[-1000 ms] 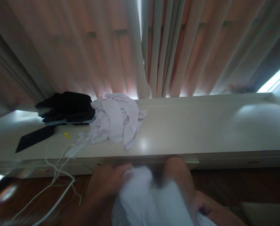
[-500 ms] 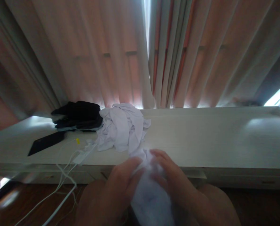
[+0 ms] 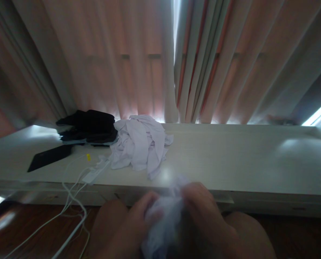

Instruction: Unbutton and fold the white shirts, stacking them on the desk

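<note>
- Here we are at the near edge of the bench (image 3: 225, 154), and the white cloth (image 3: 162, 219) sits between two hands, low and close to the body, its top end up by that edge.
- Left hand (image 3: 141, 214) on the cloth's left side, fingers curled round it with the thumb uppermost, a loose gather of fabric in the grip.
- Right hand (image 3: 200, 205) up at the top end, fingers bunched and seemingly pinching the fabric there; it's blurred, so the exact fingertip hold I can't tell.
- And the line of it: the cloth's long axis slants, running from low by the left hand up and rightward to the right hand's fingers, crumpled rather than flat.
- So the upper end belongs to the right hand, the fuller body to the left, and the lower end drops out of sight past the bottom of the view.
- Beyond them, the heap of white fabric (image 3: 139, 144) lies on the bench, ahead and a touch to the left; its near tip points back toward the near edge, and the left hand is the closer one, though well short of touching.
- Left of that heap, right up beside it, the black folded stack (image 3: 91, 127) rests near the bench's far edge.
</note>
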Tool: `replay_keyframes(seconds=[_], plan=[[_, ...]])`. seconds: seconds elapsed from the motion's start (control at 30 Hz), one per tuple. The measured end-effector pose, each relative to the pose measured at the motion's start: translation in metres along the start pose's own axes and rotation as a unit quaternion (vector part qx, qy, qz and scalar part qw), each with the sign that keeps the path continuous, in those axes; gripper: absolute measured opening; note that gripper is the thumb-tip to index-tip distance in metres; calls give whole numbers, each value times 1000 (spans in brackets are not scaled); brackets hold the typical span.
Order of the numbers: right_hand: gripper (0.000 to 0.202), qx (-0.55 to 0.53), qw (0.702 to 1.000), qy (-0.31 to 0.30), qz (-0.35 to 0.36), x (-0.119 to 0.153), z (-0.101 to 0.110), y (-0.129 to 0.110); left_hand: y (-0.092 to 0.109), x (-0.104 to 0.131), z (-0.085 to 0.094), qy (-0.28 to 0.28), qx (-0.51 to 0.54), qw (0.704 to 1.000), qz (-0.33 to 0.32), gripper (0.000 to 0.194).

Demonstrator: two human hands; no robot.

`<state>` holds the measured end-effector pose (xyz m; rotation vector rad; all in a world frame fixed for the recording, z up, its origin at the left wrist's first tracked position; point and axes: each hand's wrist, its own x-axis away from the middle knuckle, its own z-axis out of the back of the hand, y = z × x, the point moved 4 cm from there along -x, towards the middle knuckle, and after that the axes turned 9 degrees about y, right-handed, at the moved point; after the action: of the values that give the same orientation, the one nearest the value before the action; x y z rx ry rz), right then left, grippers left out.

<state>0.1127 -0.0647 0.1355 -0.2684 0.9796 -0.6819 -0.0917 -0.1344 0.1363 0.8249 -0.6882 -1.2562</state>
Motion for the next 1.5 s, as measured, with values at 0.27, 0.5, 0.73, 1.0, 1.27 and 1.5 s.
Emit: replay_keyframes(seconds=[0.27, 0.5, 0.73, 1.0, 1.27, 1.5], plan=[[11, -124, 989, -16, -83, 7, 20, -3, -62, -15, 5, -47, -31, 998, 41, 24], [6, -149, 928, -10, -343, 29, 30, 19, -47, -17, -6, -31, 100, 988, 117, 30], [30, -293, 816, -45, -497, 75, -20, 43, 11, 4, -5, -39, 82, 987, 131, 35], [33, -343, 765, -81, -539, 91, -55, 69, 0, 2, -12, -2, -1, 998, 58, 38], [29, -548, 605, -99, -569, 85, -64, 63, -44, 10, 5, 65, -145, 987, 12, 34], [26, -436, 703, -55, -559, 93, -61, 69, -24, 15, -11, 52, -126, 990, -31, 36]])
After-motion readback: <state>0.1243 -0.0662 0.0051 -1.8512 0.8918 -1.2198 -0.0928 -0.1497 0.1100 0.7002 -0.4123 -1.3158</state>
